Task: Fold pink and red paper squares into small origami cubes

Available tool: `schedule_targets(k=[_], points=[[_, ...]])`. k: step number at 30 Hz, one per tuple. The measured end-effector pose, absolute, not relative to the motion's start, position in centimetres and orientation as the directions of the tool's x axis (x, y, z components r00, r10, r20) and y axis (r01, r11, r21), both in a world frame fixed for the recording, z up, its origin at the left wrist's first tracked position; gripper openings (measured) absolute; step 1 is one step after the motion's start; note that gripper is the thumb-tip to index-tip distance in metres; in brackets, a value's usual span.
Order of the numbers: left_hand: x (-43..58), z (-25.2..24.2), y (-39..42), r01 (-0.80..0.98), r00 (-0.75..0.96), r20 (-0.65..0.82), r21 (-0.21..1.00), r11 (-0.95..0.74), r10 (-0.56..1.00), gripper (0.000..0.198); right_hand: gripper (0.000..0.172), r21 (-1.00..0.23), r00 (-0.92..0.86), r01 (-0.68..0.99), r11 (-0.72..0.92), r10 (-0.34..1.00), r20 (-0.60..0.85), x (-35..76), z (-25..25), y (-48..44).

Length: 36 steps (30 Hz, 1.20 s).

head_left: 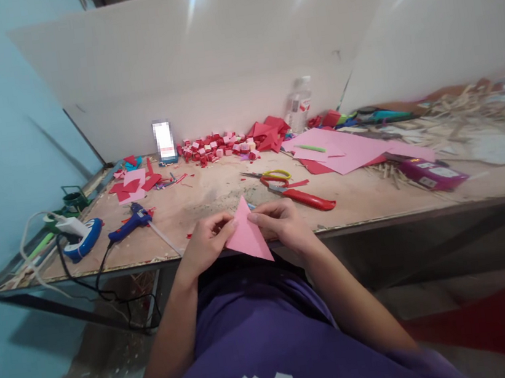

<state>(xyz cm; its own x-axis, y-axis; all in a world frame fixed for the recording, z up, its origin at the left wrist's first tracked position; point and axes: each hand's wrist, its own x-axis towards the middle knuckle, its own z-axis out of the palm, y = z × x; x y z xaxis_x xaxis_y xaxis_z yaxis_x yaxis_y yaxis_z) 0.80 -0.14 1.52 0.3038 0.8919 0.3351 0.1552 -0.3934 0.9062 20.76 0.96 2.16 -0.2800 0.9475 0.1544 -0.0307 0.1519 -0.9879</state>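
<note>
Paper (247,239), pink and triangular in outline, is located just below the center of the frame, at the near edge of the table (201,189), with one point directed toward the top. My left hand (210,239) is partly closed, thumb and fingertips pinching the left side of the paper. My right hand (282,222) is likewise partly closed, thumb and forefinger gripping the opposite side near the upper point.

Scissors (276,177) with yellow and red handles lie at center, above my right hand; a red-handled tool (312,199) lies just below them. Glue gun (129,224): left of frame, on its side. Phone (165,141): upper left of center, upright. Small red and pink pieces (219,148): heaped right of the phone. Bottle (300,105): upper right of center, upright. Pink sheets (352,148): right of center, flat.
</note>
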Motion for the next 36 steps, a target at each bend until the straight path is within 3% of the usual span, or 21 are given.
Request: schedule_targets(k=[4, 8, 14, 18, 22, 24, 27, 31, 36], points=[[0.9, 1.7, -0.2, 0.147, 0.297, 0.321, 0.915, -0.375, 0.899, 0.024, 0.033, -0.936, -0.460, 0.171, 0.309, 0.865, 0.202, 20.9, 2.2, 1.3], [0.9, 1.3, -0.1, 0.104, 0.226, 0.313, 0.934, -0.343, 0.922, 0.027, 0.036, -0.892, -0.513, 0.238, 0.384, 0.830, 0.220, 21.0, 2.4, 1.5], [1.3, 0.5, 0.7, -0.070, -0.216, 0.464, 0.870, -0.488, 0.859, 0.033, 0.036, -0.914, -0.543, 0.195, 0.355, 0.815, 0.200, 20.9, 2.7, 1.3], [0.9, 0.9, 0.3, -0.109, -0.413, 0.467, 0.827, -0.551, 0.782, 0.035, 0.033, -0.949, -0.528, 0.111, 0.295, 0.826, 0.195, 20.9, 2.4, 1.1], [0.1, 2.1, -0.7, -0.074, -0.720, 0.433, 0.729, -0.680, 0.542, 0.033, 0.033, -0.956, -0.491, 0.073, 0.284, 0.845, 0.213, 20.9, 2.5, 1.2], [0.0, 2.5, -1.1, -0.102, -0.770, 0.380, 0.719, -0.688, 0.512, 0.034, 0.035, -0.956, -0.466, 0.088, 0.281, 0.859, 0.210, 20.9, 2.7, 1.2], [0.6, 2.4, -1.3, -0.190, -0.685, 0.349, 0.761, -0.620, 0.639, 0.032, 0.035, -0.961, -0.473, 0.095, 0.258, 0.861, 0.185, 20.8, 2.9, 1.1], [1.8, 1.5, -1.2, -0.209, -0.447, 0.358, 0.849, -0.485, 0.820, 0.029, 0.044, -0.979, -0.480, 0.058, 0.196, 0.865, 0.145, 20.6, 2.8, 1.1], [1.5, 1.3, -0.9, 0.012, -0.039, 0.356, 0.935, -0.355, 0.934, 0.030, 0.038, -0.973, -0.340, 0.021, 0.229, 0.917, 0.208, 20.8, 2.4, 1.7]])
